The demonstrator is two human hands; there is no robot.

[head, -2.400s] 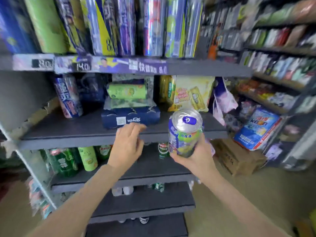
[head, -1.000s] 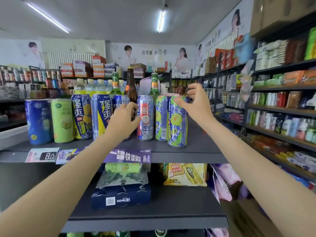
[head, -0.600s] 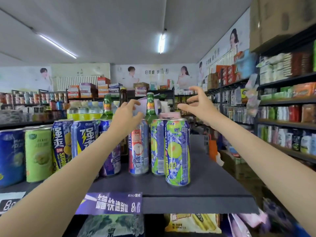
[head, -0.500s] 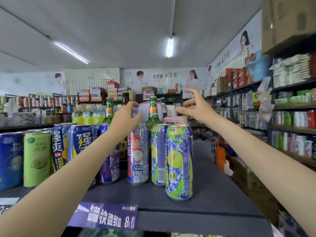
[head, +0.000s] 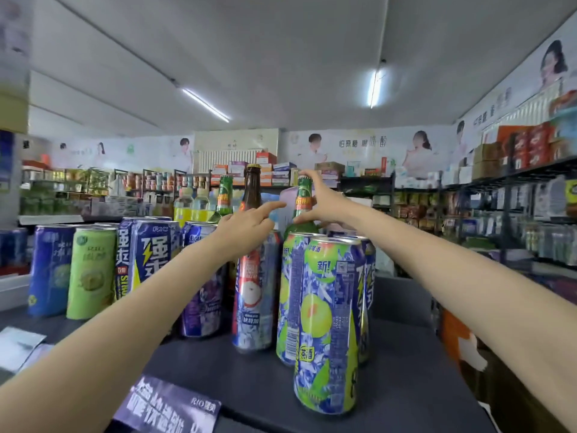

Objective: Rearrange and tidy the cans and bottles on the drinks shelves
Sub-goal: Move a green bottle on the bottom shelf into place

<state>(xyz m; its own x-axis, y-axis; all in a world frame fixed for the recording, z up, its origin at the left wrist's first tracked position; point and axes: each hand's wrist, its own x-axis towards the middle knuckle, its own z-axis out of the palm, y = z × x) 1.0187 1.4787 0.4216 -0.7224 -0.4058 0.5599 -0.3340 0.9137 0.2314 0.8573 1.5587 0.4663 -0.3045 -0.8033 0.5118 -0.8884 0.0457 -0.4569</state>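
Green glass bottle point(head: 303, 210), red neck label, gripped by right hand point(head: 324, 201).

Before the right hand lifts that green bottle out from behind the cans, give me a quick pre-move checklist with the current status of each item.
1. Right hand grips the green bottle at the neck: ok.
2. Cap on the bottle: cannot tell, fingers cover it.
3. Left hand holds nothing, fingers extended: ok.
4. Path forward is blocked by the green-and-blue cans standing in front; lift straight up first: not ok.
5. Brown bottle stands upright close beside it: ok, but tight.
6. Bottle's base is hidden behind the cans: cannot tell.
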